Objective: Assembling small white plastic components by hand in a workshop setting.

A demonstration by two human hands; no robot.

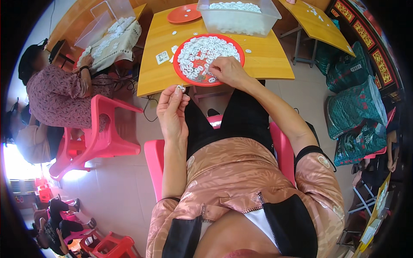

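Observation:
A round red tray (242,60) sits at the near side of the yellow table, heaped with small white oval pieces (206,46) that look like they have holes. Among them, at the tray's near edge, is a little patch of small metal bits (200,78). My left hand (173,107) is raised just in front of the tray, thumb and fingers pinching a small white piece with a bit of metal (181,88). Over the tray's right part, my right hand (232,72) has its fingers drawn together among the pieces; what they hold is hidden.
Behind the tray stands a clear plastic bin (241,25) of white pieces, beside an orange-red plate (184,13). A printed card (162,57) lies left of the tray. To the left, a co-worker (64,92) sits on a pink chair (101,129). Green sacks (355,107) are piled at right.

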